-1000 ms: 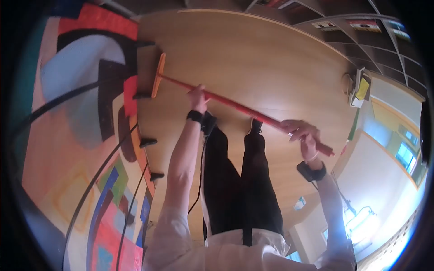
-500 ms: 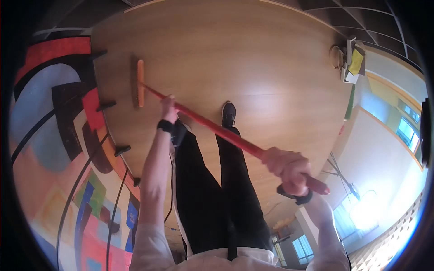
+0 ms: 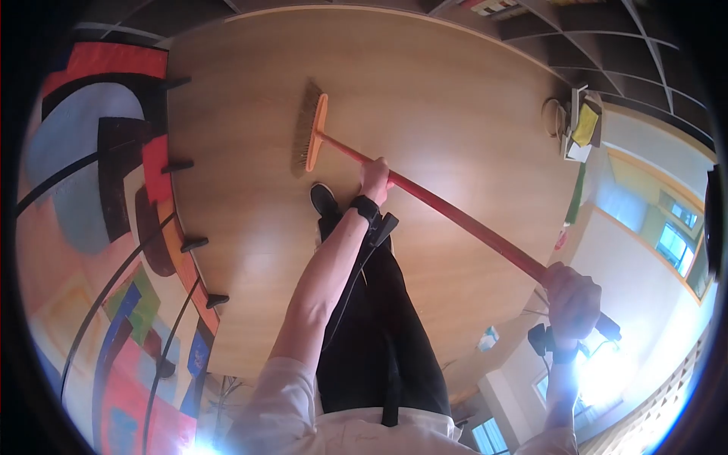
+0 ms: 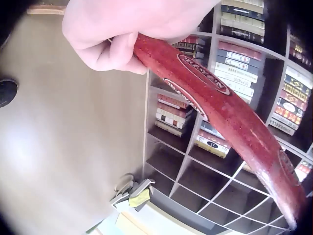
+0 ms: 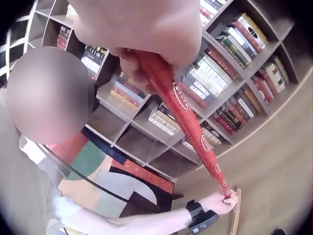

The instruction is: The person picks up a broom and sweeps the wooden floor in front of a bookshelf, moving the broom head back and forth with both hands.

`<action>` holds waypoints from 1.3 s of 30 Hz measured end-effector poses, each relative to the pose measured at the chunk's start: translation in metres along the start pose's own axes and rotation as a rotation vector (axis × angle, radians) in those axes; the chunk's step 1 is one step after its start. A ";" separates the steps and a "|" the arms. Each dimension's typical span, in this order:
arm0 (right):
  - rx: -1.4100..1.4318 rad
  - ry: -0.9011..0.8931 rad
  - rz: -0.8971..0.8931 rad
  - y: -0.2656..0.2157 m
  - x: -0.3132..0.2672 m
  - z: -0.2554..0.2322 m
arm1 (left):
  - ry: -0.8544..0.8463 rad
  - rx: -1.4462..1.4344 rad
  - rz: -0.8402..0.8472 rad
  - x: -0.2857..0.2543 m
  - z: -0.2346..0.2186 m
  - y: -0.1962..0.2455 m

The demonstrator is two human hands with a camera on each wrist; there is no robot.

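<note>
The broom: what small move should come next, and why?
Perhaps tip the orange head down so its bristles press the floor: they point sideways toward the painted panels, contact is unclear, and left hand and right hand both grip the handle.

The broom (image 3: 466,224) is right of the partition (image 3: 83,167), before the bookshelf (image 3: 607,64).

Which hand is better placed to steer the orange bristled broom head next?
Left, probably: the left hand grips the long red handle nearer the broom head, while the right hand holds it toward the far end.
</note>
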State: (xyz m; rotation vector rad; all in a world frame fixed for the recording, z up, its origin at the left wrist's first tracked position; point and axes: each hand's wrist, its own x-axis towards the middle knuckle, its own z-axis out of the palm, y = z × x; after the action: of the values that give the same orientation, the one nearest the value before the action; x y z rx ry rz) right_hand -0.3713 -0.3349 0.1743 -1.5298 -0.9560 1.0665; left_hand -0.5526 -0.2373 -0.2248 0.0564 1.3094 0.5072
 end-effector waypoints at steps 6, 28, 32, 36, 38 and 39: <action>0.109 0.010 -0.029 -0.006 -0.011 0.024 | -0.026 -0.098 0.004 -0.026 -0.037 0.046; 0.409 -0.369 -0.144 0.118 0.024 0.019 | 0.261 0.009 0.019 0.045 -0.098 0.046; 0.409 -0.341 -0.112 0.113 0.026 -0.072 | 0.231 0.022 0.048 0.049 -0.018 -0.013; 0.374 -0.244 -0.131 0.111 0.034 -0.173 | 0.058 0.016 0.002 0.052 0.088 -0.077; 0.264 -0.136 -0.076 0.089 0.038 -0.229 | -0.035 -0.014 -0.010 0.051 0.147 -0.110; 0.242 -0.082 -0.044 0.076 0.037 -0.249 | -0.102 -0.066 -0.007 0.047 0.171 -0.125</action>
State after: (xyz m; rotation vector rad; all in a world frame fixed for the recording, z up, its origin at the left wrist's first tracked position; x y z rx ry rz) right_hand -0.1183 -0.3853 0.1214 -1.2708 -0.8773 1.1752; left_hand -0.3444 -0.2891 -0.2609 0.0226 1.1922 0.5342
